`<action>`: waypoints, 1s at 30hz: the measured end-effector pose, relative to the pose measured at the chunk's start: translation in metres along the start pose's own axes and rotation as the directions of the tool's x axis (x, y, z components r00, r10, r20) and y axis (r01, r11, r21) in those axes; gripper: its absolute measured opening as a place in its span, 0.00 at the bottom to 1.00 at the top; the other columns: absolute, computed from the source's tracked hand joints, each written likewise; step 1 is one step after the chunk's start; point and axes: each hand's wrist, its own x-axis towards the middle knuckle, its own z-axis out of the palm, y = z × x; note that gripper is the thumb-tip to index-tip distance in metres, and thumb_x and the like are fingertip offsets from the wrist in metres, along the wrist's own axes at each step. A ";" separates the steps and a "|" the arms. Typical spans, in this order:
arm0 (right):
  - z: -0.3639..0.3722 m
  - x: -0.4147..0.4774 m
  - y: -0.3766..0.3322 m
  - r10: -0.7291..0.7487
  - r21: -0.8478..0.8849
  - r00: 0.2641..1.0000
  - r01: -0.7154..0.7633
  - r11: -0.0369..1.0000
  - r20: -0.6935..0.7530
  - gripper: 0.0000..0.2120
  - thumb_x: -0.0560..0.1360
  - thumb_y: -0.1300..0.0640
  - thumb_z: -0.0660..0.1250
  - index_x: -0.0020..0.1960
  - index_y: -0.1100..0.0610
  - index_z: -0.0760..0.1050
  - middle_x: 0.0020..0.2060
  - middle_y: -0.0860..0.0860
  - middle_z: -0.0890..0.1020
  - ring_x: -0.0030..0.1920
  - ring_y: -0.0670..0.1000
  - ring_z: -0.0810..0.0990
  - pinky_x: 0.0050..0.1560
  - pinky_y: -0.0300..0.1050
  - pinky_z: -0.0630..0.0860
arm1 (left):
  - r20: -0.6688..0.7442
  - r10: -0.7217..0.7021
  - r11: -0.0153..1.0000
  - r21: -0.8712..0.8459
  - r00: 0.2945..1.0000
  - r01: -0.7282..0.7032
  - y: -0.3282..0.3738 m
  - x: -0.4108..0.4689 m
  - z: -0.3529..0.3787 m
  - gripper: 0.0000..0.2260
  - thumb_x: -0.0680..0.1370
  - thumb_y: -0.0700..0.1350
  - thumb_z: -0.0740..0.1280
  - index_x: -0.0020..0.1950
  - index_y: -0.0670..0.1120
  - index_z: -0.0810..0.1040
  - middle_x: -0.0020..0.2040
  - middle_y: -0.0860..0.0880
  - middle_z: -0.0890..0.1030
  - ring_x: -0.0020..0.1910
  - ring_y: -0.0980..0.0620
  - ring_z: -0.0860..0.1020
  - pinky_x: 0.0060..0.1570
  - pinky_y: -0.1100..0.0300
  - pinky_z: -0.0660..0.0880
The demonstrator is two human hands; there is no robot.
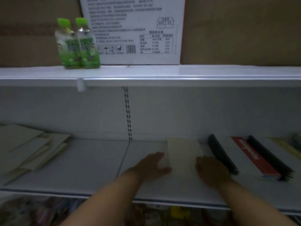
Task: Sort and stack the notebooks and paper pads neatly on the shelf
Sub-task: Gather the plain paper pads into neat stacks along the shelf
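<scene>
— Cream paper pad (184, 152), lying flat on the white shelf (81, 163), a little right of the middle seam. The head view is all we have, and it is dim and smeared.

— Who has hold of it?

— The left hand (153, 165) is at its left edge, fingers (160, 154) along the side and thumb curled in at the near corner. I read that as a grip on the pad. The right hand (211, 172) sits at the near right corner with its back to the camera. Whether its fingers clasp the pad or only press against it, I cannot tell.

— What worries you?

— Three things. First, the pad looks like a thick block of sheets. If it is squeezed from one side only, I would expect the top leaves to fan or slide and the block to sit crooked.

— Second?

— The black-backed notebooks (223, 158) with the red strip lie slanted, just beside the right hand. A shove to the right could knock into them and skew them more.

— Third?

— The beige notebooks (29, 149) at the far left are splayed over one another, well apart from the pad, some close to the front lip. If a forearm reaches across for them in this light, it could drag one off the edge.

— And the green bottles (76, 44)?

— They stand on the upper shelf (195, 72) by the white carton (135, 30). They are out of the way unless an elbow rises high.
</scene>
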 end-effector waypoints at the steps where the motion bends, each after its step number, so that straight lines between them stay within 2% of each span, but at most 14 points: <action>1: -0.009 0.001 -0.012 0.040 -0.131 0.998 -0.035 0.991 0.038 0.22 0.81 0.45 0.45 0.66 0.54 0.68 0.66 0.56 0.70 0.67 0.57 0.68 0.66 0.48 0.66 | -0.013 -0.028 0.999 0.023 1.000 0.029 -0.014 -0.009 -0.014 0.36 0.76 0.65 0.58 0.78 0.53 0.49 0.78 0.53 0.50 0.77 0.52 0.51 0.75 0.55 0.50; 3: -0.021 0.002 -0.053 0.050 -0.277 0.996 -0.028 0.960 0.072 0.25 0.81 0.43 0.46 0.73 0.54 0.60 0.74 0.60 0.57 0.74 0.61 0.55 0.73 0.53 0.55 | -0.073 -0.071 0.993 0.087 0.995 0.077 -0.046 -0.036 -0.049 0.33 0.78 0.64 0.54 0.78 0.52 0.49 0.79 0.53 0.48 0.77 0.53 0.48 0.75 0.56 0.47; 4: -0.025 0.001 -0.082 -0.011 -0.281 0.997 0.033 0.959 0.080 0.27 0.81 0.42 0.47 0.75 0.53 0.56 0.76 0.59 0.51 0.76 0.61 0.49 0.75 0.55 0.49 | -0.113 -0.080 0.986 0.139 0.990 0.096 -0.066 -0.052 -0.068 0.32 0.78 0.64 0.53 0.78 0.52 0.49 0.79 0.52 0.48 0.77 0.53 0.47 0.75 0.56 0.46; 6: -0.027 -0.008 -0.149 -0.227 -0.225 0.970 0.240 0.944 0.084 0.28 0.81 0.42 0.48 0.77 0.51 0.50 0.77 0.57 0.44 0.76 0.58 0.41 0.76 0.54 0.42 | -0.186 -0.096 0.943 0.298 0.978 0.149 -0.106 -0.089 -0.103 0.31 0.80 0.62 0.50 0.78 0.51 0.48 0.79 0.51 0.46 0.77 0.52 0.45 0.76 0.54 0.46; 8: -0.024 -0.025 -0.217 -0.421 -0.167 0.900 0.434 0.885 0.110 0.27 0.81 0.43 0.49 0.77 0.49 0.48 0.77 0.54 0.42 0.76 0.55 0.39 0.75 0.51 0.40 | -0.241 -0.138 0.890 0.395 0.961 0.227 -0.149 -0.134 -0.131 0.30 0.80 0.62 0.50 0.78 0.50 0.48 0.79 0.50 0.46 0.77 0.51 0.45 0.75 0.53 0.46; 10: -0.018 -0.044 -0.275 -0.554 -0.152 0.824 0.567 0.810 0.122 0.27 0.81 0.46 0.52 0.77 0.49 0.49 0.77 0.53 0.43 0.77 0.54 0.41 0.75 0.50 0.42 | -0.297 -0.211 0.873 0.372 0.931 0.316 -0.188 -0.180 -0.151 0.29 0.80 0.62 0.50 0.78 0.51 0.51 0.79 0.49 0.49 0.77 0.50 0.48 0.75 0.52 0.48; 12: -0.010 -0.057 -0.319 -0.622 -0.151 0.771 0.636 0.756 0.133 0.28 0.80 0.48 0.54 0.77 0.50 0.50 0.77 0.55 0.45 0.77 0.55 0.43 0.75 0.51 0.44 | -0.334 -0.275 0.855 0.345 0.902 0.388 -0.222 -0.224 -0.165 0.29 0.80 0.62 0.50 0.77 0.50 0.54 0.78 0.48 0.51 0.77 0.49 0.50 0.75 0.51 0.50; 16: 0.010 -0.069 -0.386 -0.661 -0.161 0.724 0.689 0.707 0.196 0.27 0.80 0.50 0.55 0.76 0.52 0.52 0.77 0.57 0.46 0.77 0.57 0.44 0.76 0.53 0.47 | -0.327 -0.351 0.805 0.372 0.877 0.461 -0.285 -0.292 -0.172 0.28 0.81 0.60 0.50 0.77 0.49 0.53 0.78 0.47 0.51 0.77 0.48 0.49 0.74 0.51 0.53; 20: 0.026 -0.064 -0.436 -0.667 -0.144 0.690 0.717 0.682 0.282 0.25 0.79 0.53 0.56 0.74 0.55 0.57 0.76 0.59 0.49 0.76 0.58 0.46 0.75 0.55 0.50 | -0.321 -0.452 0.790 0.289 0.832 0.541 -0.336 -0.320 -0.173 0.29 0.80 0.60 0.52 0.78 0.50 0.52 0.79 0.48 0.49 0.77 0.49 0.49 0.75 0.51 0.51; 23: 0.038 -0.047 -0.470 -0.645 -0.169 0.702 0.705 0.689 0.300 0.23 0.78 0.53 0.58 0.72 0.57 0.62 0.75 0.60 0.55 0.75 0.59 0.53 0.73 0.54 0.55 | -0.321 -0.460 0.808 0.236 0.828 0.540 -0.358 -0.319 -0.179 0.29 0.80 0.60 0.54 0.78 0.50 0.53 0.79 0.48 0.50 0.77 0.49 0.49 0.74 0.50 0.52; 27: 0.045 -0.011 -0.525 -0.655 -0.107 0.731 0.679 0.726 0.189 0.22 0.77 0.52 0.58 0.70 0.56 0.66 0.69 0.59 0.66 0.69 0.59 0.65 0.67 0.50 0.66 | -0.283 -0.424 0.841 0.230 0.861 0.489 -0.380 -0.311 -0.184 0.29 0.80 0.59 0.55 0.78 0.51 0.52 0.79 0.49 0.48 0.77 0.51 0.46 0.75 0.51 0.52; 30: 0.046 0.019 -0.565 -0.663 -0.091 0.741 0.671 0.736 0.107 0.18 0.79 0.51 0.55 0.66 0.57 0.67 0.64 0.58 0.70 0.65 0.58 0.68 0.62 0.49 0.67 | -0.249 -0.449 0.828 0.245 0.858 0.504 -0.399 -0.311 -0.192 0.28 0.80 0.58 0.56 0.77 0.52 0.52 0.79 0.50 0.49 0.77 0.51 0.46 0.74 0.53 0.51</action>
